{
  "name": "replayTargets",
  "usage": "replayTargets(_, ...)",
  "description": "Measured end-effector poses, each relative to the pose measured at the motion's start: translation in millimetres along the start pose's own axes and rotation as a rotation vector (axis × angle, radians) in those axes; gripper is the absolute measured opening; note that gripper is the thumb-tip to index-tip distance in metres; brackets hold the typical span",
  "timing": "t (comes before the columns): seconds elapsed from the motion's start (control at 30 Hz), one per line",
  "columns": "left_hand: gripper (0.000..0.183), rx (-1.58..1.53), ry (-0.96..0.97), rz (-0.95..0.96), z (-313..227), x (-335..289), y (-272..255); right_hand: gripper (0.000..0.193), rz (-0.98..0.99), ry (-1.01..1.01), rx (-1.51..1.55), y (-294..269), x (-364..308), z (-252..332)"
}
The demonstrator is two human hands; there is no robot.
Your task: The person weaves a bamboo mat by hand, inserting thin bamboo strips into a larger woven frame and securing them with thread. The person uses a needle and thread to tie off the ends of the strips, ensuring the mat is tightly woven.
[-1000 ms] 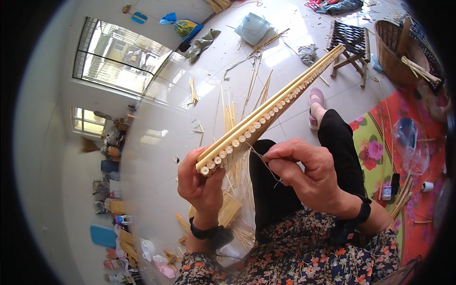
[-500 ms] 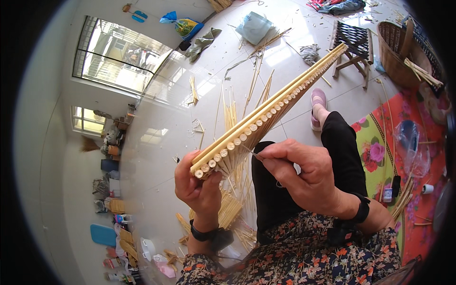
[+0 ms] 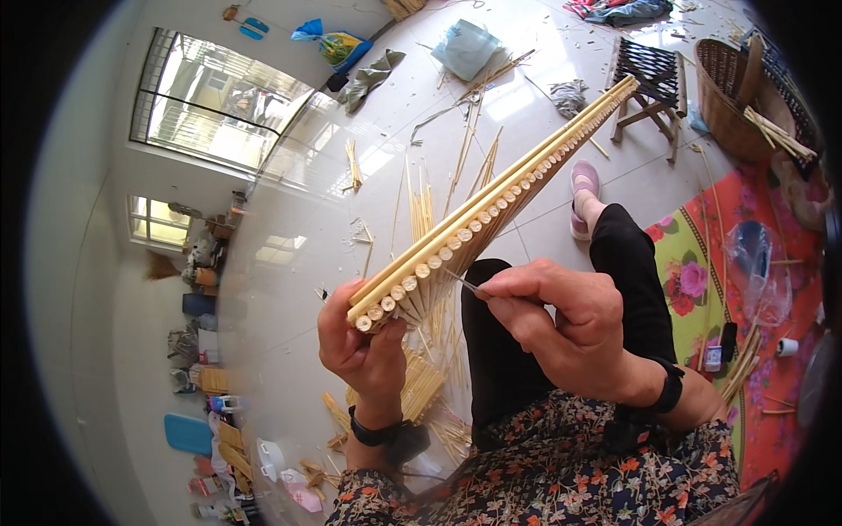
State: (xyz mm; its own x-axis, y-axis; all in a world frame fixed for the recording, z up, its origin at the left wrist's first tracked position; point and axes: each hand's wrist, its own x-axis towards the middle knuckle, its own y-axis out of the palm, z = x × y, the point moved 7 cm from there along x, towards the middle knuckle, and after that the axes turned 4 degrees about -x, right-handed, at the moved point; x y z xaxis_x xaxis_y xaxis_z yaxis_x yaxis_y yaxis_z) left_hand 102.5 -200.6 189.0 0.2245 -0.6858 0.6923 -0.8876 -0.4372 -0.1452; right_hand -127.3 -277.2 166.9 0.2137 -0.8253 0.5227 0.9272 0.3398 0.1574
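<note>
A long panel of pale reed stalks slants up and away to the right in front of me. Its row of round cut ends faces me, and two long stalks run along the top edge. My left hand is closed around the near end, thumb below and fingers behind. My right hand pinches a thin metal needle between thumb and forefinger. The needle's tip points at the panel's side, just under the cut ends; whether it pierces the stalks I cannot tell.
Loose stalks and scraps litter the tiled floor. A folding stool and a wicker basket stand far right. A flowered mat lies to the right, with a bundle of stalks. Another reed piece rests below my left hand.
My right hand has shifted slightly to the right with the needle, its tip still near the panel's side. The left hand keeps its hold on the panel.
</note>
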Motion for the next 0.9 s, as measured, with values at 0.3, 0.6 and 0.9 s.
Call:
replayTargets(0.3,0.07,0.0,-0.017,0.012,-3.7,-1.4,5.5,0.015,-0.011,-0.015,-0.033,-0.5,0.4,1.3)
replayTargets(0.6,0.042,0.121,0.265,0.315,-31.0,-22.9,44.7,0.018,0.142,0.163,0.145,-26.9,-31.3,-25.4)
replayTargets(0.9,0.039,0.028,0.284,0.675,-47.9,-37.1,72.1,0.016,0.233,0.202,0.193,-54.1,-68.0,-32.8)
